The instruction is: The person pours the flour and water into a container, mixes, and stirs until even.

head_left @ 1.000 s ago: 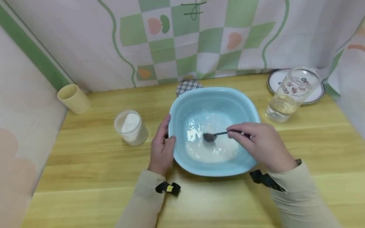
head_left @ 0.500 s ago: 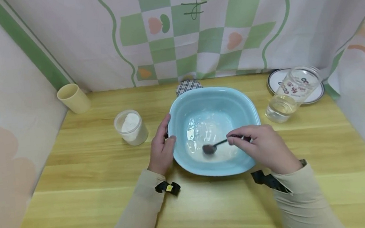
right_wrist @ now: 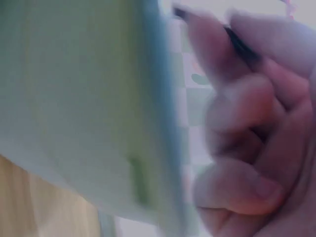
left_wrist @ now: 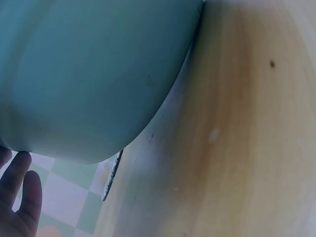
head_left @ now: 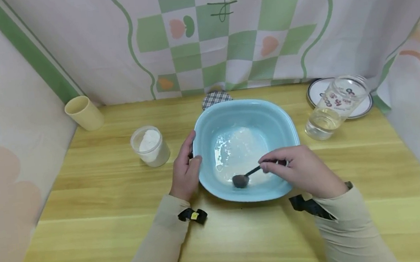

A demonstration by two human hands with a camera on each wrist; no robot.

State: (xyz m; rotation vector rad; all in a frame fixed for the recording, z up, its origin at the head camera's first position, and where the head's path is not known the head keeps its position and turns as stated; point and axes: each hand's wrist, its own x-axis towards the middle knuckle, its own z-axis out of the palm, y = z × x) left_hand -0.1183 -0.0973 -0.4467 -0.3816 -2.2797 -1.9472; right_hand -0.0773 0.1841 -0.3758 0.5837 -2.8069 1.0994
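Observation:
A light blue basin [head_left: 270,116] stands on the table with a thin layer of whitish, wet mixture [head_left: 240,151] in its bottom. My left hand [head_left: 184,168] holds the basin's left side, thumb over the rim and fingers along the outer wall. In the left wrist view, some fingers [left_wrist: 17,190] show beside that wall. My right hand [head_left: 300,168], above the basin's right side, pinches the handle of a dark spoon [head_left: 241,181]. The spoon's bowl lies in the mixture near the basin's front. In the right wrist view, curled fingers [right_wrist: 242,192] hold the dark handle, blurred.
Left of the basin stands a clear tub [head_left: 154,151] of white powder. A yellow cup [head_left: 87,114] is at the back left. On the right, a glass jar [head_left: 324,123] with clear liquid stands before a white plate [head_left: 363,108]. A checked coaster [head_left: 216,98] lies behind the basin.
The spoon's bowl has moved from the middle of the mixture toward the basin's front, my right hand shifting slightly with it. My left hand and the basin stay in place.

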